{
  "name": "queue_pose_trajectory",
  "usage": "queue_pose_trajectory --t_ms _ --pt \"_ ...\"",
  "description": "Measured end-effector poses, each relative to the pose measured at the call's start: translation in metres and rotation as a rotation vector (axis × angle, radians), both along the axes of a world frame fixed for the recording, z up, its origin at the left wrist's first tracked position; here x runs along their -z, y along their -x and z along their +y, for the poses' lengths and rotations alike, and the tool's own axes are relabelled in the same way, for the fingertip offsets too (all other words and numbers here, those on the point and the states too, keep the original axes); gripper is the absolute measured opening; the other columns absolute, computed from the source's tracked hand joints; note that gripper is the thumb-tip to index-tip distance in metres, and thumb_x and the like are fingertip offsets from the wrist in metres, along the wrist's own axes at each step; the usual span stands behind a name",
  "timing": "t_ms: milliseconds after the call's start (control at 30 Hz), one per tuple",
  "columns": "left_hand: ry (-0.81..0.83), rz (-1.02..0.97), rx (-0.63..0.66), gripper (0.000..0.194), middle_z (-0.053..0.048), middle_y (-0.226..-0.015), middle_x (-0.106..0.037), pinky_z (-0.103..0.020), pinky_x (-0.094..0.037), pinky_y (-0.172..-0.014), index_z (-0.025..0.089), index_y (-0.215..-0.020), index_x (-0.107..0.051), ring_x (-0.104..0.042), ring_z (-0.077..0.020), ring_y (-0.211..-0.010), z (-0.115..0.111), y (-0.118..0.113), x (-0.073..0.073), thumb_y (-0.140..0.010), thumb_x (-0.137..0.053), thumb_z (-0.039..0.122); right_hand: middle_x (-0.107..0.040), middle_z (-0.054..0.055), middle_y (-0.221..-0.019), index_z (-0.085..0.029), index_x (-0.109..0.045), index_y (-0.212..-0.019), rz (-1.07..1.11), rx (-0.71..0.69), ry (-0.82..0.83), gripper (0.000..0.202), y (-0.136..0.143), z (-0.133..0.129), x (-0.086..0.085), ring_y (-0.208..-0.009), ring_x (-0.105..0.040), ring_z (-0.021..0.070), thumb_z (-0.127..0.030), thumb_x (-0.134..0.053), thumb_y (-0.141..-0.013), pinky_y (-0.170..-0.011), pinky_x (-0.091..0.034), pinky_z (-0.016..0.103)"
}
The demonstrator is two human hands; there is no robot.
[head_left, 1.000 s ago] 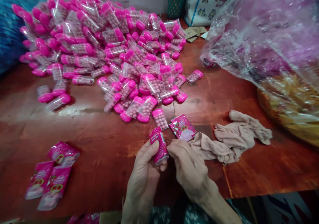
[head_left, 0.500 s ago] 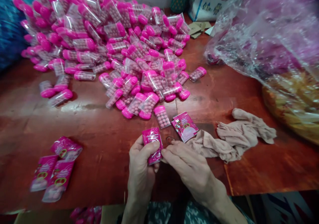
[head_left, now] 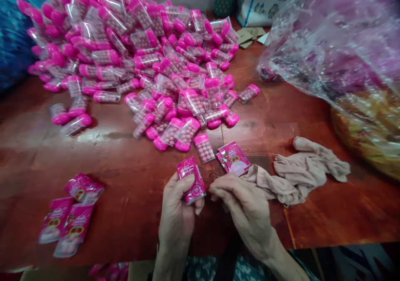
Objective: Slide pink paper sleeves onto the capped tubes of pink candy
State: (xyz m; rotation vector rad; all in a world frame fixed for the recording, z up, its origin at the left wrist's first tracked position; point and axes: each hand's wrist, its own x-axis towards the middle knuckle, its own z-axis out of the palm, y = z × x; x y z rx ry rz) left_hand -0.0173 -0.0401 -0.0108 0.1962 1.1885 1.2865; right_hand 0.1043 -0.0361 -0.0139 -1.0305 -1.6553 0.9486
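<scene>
My left hand (head_left: 178,208) grips a pink printed packet (head_left: 191,180) near the table's front edge, thumb across its face. Just right of the packet and apart from it, my right hand (head_left: 246,208) has its fingers pinched together; whatever may be between them is too small to make out. Beyond the hands lie a single pink-capped container of small pink balls (head_left: 204,148) and some flat pink printed sleeves (head_left: 233,158). A large heap of similar containers (head_left: 150,60) covers the back. Several wrapped containers (head_left: 76,222) rest at the left front.
A crumpled beige cloth (head_left: 296,175) lies right of my right hand. Clear plastic (head_left: 328,52) spreads over a round yellowish tray at the right. Blue plastic (head_left: 15,43) is at the back left, a white printed bag (head_left: 259,4) at the back, with cardboard scraps (head_left: 248,36) before it.
My right hand has moved slightly right, off the packet's edge. The packet in my left hand has tilted a little.
</scene>
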Motion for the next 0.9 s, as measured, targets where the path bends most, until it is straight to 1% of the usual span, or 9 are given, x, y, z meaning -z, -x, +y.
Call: queue_pose_trajectory --t_ms 67,167,300,367,433,533,633,700,900 --pt "0.031 -0.018 -0.009 0.013 0.006 -0.045 -0.047 -0.015 -0.032 -0.030 0.015 -0.064 -0.052 -0.040 -0.0056 -0.034 -0.001 0.000 0.002 -0.074 -0.059 0.021 -0.065 0.004 -0.072 -0.014 -0.064 -0.090 0.017 -0.039 -0.038 0.015 0.002 0.000 -0.004 -0.066 -0.061 0.0129 -0.005 -0.053 -0.085 -0.061 -0.051 0.021" --pt "0.059 -0.047 -0.020 0.013 0.006 -0.047 -0.049 -0.013 -0.033 -0.030 0.014 -0.067 -0.053 -0.041 -0.0049 -0.034 -0.002 0.000 0.003 -0.074 -0.060 0.023 -0.066 0.008 -0.073 -0.009 -0.065 -0.093 0.018 -0.041 -0.080 0.015 0.004 0.000 -0.005 -0.069 -0.062 0.0140 -0.002 -0.054 -0.084 -0.063 -0.052 0.021" --pt "0.082 -0.097 0.021 0.014 0.004 -0.049 -0.052 -0.013 -0.031 -0.028 0.013 -0.066 -0.054 -0.041 -0.0043 -0.032 -0.001 -0.003 0.002 -0.071 -0.062 0.024 -0.065 0.006 -0.069 -0.008 -0.066 -0.088 0.044 -0.054 -0.036 0.015 0.001 0.001 -0.005 -0.063 -0.061 0.0121 -0.001 -0.053 -0.084 -0.060 -0.051 0.019" --pt "0.107 -0.106 0.035 0.013 0.004 -0.049 -0.052 -0.014 -0.031 -0.029 0.013 -0.067 -0.054 -0.041 -0.0044 -0.032 -0.001 -0.003 0.001 -0.070 -0.063 0.023 -0.064 0.006 -0.069 -0.008 -0.065 -0.088 0.037 -0.057 -0.042 0.014 -0.002 0.001 -0.004 -0.063 -0.061 0.0118 -0.002 -0.053 -0.084 -0.059 -0.050 0.019" --pt "0.119 -0.096 0.025 0.012 0.004 -0.051 -0.052 -0.014 -0.032 -0.029 0.014 -0.071 -0.055 -0.041 -0.0044 -0.034 -0.001 -0.003 0.000 -0.069 -0.064 0.021 -0.064 0.006 -0.073 -0.009 -0.064 -0.090 -0.002 -0.073 -0.062 0.015 -0.004 -0.001 -0.001 -0.068 -0.061 0.0122 -0.003 -0.052 -0.086 -0.062 -0.050 0.019" --pt "0.126 -0.074 0.032 0.013 0.004 -0.054 -0.053 -0.014 -0.033 -0.030 0.013 -0.075 -0.056 -0.042 -0.0045 -0.036 -0.002 -0.004 0.000 -0.069 -0.065 0.021 -0.064 0.006 -0.081 -0.013 -0.060 -0.095 -0.110 -0.106 -0.094 0.017 -0.005 -0.007 0.004 -0.080 -0.060 0.0143 -0.006 -0.045 -0.090 -0.072 -0.050 0.023" --pt "0.119 -0.103 0.065 0.014 0.005 -0.053 -0.052 -0.014 -0.033 -0.031 0.013 -0.076 -0.056 -0.042 -0.0047 -0.036 -0.003 -0.004 0.002 -0.071 -0.065 0.023 -0.061 0.006 -0.082 -0.016 -0.057 -0.092 -0.220 -0.111 -0.115 0.020 -0.004 -0.012 0.009 -0.085 -0.058 0.0173 -0.009 -0.038 -0.093 -0.074 -0.049 0.028" --pt "0.122 -0.140 0.069 0.015 0.005 -0.052 -0.052 -0.014 -0.033 -0.031 0.014 -0.076 -0.055 -0.042 -0.0047 -0.036 -0.004 -0.004 0.005 -0.071 -0.065 0.024 -0.059 0.005 -0.080 -0.017 -0.054 -0.087 -0.232 -0.103 -0.108 0.021 -0.001 -0.012 0.012 -0.085 -0.057 0.0180 -0.009 -0.036 -0.093 -0.072 -0.049 0.029" --pt "0.190 -0.214 0.067 0.019 0.004 -0.048 -0.053 -0.015 -0.031 -0.031 0.014 -0.072 -0.053 -0.044 -0.0058 -0.034 -0.003 -0.006 0.008 -0.071 -0.065 0.028 -0.052 0.000 -0.070 -0.020 -0.048 -0.083 -0.049 -0.042 -0.070 0.019 0.005 -0.009 0.017 -0.067 -0.053 0.0131 -0.010 -0.036 -0.093 -0.062 -0.047 0.024"
